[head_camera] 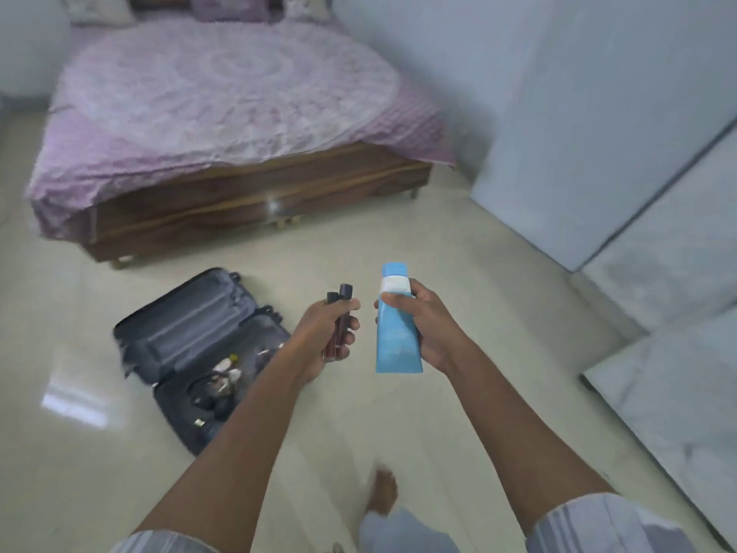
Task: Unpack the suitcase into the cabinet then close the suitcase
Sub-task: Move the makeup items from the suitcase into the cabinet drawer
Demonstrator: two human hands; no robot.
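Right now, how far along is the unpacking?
Partway. The left hand holds two dark tubes and the right hand holds a blue tube, both clear of the suitcase. It lies open on the floor with items inside, so more unpacking and closing remain.

The open suitcase (191,353) lies on the floor (458,273), just before the bed (223,125); the cabinet (638,153) stands well right of the suitcase.
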